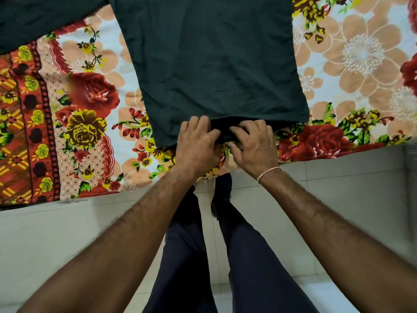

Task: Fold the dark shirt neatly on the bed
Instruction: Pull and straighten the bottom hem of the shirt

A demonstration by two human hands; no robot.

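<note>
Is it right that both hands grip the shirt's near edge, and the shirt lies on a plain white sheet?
Not quite. The head view shows both hands, left and right, gripping the shirt's near edge, but the sheet is floral, not plain white.

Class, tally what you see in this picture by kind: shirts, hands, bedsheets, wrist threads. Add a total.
Dark shirt: 1
Hands: 2, left hand and right hand
Floral bedsheet: 1
Wrist thread: 1
Total: 5
</note>
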